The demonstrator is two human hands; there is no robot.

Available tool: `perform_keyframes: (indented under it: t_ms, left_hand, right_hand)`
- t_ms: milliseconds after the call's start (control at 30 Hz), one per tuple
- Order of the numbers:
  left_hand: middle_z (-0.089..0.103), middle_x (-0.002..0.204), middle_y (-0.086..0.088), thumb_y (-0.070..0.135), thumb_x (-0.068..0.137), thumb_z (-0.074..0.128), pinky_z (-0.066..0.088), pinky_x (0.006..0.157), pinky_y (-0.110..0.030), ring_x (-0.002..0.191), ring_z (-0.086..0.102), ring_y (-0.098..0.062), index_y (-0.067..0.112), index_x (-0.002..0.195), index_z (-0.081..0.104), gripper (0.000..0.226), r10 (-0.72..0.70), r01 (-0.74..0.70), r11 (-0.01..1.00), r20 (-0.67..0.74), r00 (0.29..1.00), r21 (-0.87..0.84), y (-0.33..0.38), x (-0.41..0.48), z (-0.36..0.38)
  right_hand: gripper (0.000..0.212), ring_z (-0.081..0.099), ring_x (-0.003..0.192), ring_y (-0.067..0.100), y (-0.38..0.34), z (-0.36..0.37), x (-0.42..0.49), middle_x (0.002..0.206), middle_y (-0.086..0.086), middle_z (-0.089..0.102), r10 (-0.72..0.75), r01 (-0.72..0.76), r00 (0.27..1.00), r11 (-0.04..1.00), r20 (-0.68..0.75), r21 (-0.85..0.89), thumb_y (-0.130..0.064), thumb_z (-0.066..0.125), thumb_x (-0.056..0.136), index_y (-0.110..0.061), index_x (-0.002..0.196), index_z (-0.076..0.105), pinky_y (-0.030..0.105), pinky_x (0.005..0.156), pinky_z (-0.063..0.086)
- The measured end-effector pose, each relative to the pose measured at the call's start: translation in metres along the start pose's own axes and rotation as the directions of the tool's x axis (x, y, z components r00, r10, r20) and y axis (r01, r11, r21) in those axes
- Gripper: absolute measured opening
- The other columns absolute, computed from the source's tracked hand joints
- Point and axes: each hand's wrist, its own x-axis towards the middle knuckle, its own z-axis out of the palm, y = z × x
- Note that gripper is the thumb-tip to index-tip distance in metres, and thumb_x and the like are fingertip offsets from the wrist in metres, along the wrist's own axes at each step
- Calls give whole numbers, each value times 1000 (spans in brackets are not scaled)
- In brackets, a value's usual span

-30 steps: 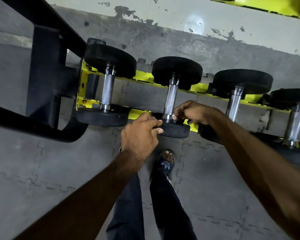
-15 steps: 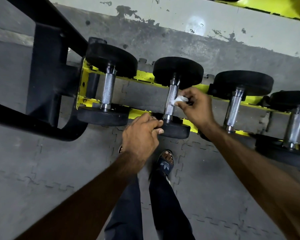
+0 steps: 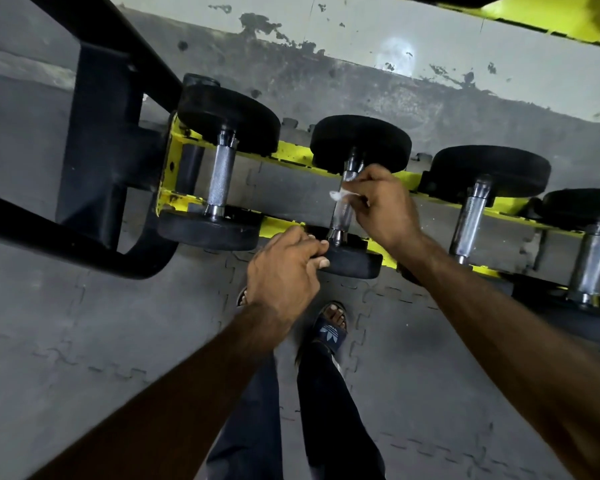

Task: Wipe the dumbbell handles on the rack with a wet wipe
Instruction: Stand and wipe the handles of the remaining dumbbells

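Right hand [image 3: 383,202] slid up the chrome dumbbell handle [image 3: 341,220], pinching a white wet wipe [image 3: 340,195] (left hand [image 3: 284,271] grips its black rubber head [image 3: 354,262]).

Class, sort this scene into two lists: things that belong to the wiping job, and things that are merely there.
Job:
wet wipe, pinched by right hand
second dumbbell, gripped by left hand
leftmost handle
third handle
yellow rack

Merely there:
sandal
floor mats
peeling wall
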Motion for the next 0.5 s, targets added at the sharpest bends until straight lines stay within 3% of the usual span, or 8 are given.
perform_keyframes:
  t_ms: [67, 167, 233, 367, 500]
  left_hand:
    - [59, 95, 12, 24, 86, 74, 49, 67, -27, 92, 58, -14, 31, 98, 75, 14, 4, -4, 1000, -10, 1000, -14, -1, 0, 0]
    - [59, 95, 10, 24, 84, 75, 51, 68, -29, 92, 58, -16, 31, 100, 75, 17, 23, -23, 1000, -12, 1000, -12, -2, 0, 1]
    - [59, 95, 10, 25, 85, 74, 52, 70, -31, 92, 57, -16, 31, 101, 75, 18, 28, -29, 999, -11, 1000, -14, -2, 0, 1]
    - [58, 93, 10, 26, 86, 74, 51, 70, -32, 91, 57, -15, 30, 101, 75, 15, 26, -26, 999, 1, 1000, -25, -1, 0, -1]
    - [59, 91, 8, 27, 84, 75, 51, 70, -34, 90, 59, -19, 29, 98, 75, 14, 30, -30, 999, 4, 1000, -32, -1, 4, -3]
  right_hand:
    - [19, 62, 94, 20, -4, 0, -1, 106, -2, 65, -47, 51, 995, 998, 89, -35, -24, 72, 88, -21, 105, 76, 25, 72, 47]
    - [19, 61, 101, 24, -12, -4, 1, 106, -4, 62, -164, 226, 874, 970, 457, -85, -27, 73, 84, -27, 104, 74, 29, 75, 49]
    - [16, 63, 99, 24, -19, -8, 15, 106, -5, 62, -167, 296, 864, 931, 474, -212, -27, 68, 86, -28, 102, 73, 28, 68, 42]
    - [16, 65, 91, 32, -38, -8, 44, 110, 2, 60, -4, 213, 929, 824, 370, -525, -19, 64, 87, -15, 103, 66, 33, 60, 38]
    - [15, 63, 96, 27, -56, -12, 30, 106, 5, 60, -151, 523, 755, 725, 638, -448, -19, 62, 88, -13, 102, 64, 35, 61, 40]
